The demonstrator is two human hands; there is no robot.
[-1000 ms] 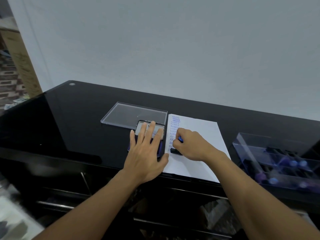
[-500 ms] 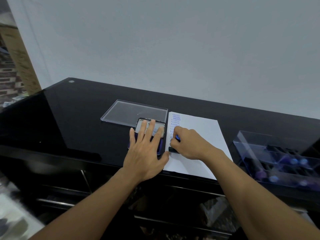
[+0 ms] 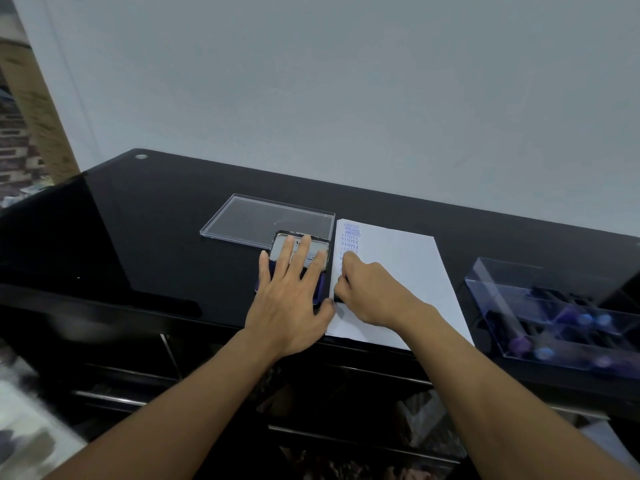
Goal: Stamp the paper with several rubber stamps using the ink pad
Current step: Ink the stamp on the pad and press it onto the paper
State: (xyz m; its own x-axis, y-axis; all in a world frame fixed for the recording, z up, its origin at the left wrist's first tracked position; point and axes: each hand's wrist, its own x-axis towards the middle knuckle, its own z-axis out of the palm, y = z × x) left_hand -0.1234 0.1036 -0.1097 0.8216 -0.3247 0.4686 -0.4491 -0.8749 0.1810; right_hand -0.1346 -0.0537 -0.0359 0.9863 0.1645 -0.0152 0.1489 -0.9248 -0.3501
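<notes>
A white sheet of paper [image 3: 405,271] lies on the black glass desk, with a column of blue AMENDED and SAMPLE prints down its left edge. My right hand [image 3: 370,292] grips a dark rubber stamp [image 3: 337,298] and holds it down on the paper's left edge below the prints; most of the stamp is hidden by my fingers. My left hand [image 3: 291,296] lies flat with straight fingers on the open ink pad [image 3: 320,292], just left of the paper.
A clear plastic lid [image 3: 249,220] lies behind the ink pad. At the right stands a clear box [image 3: 519,292] with several more stamps with blue and purple knobs. The desk's front edge [image 3: 138,299] runs just below my hands.
My right hand with the stamp has shifted slightly left on the paper's edge. My left hand has stayed on the ink pad.
</notes>
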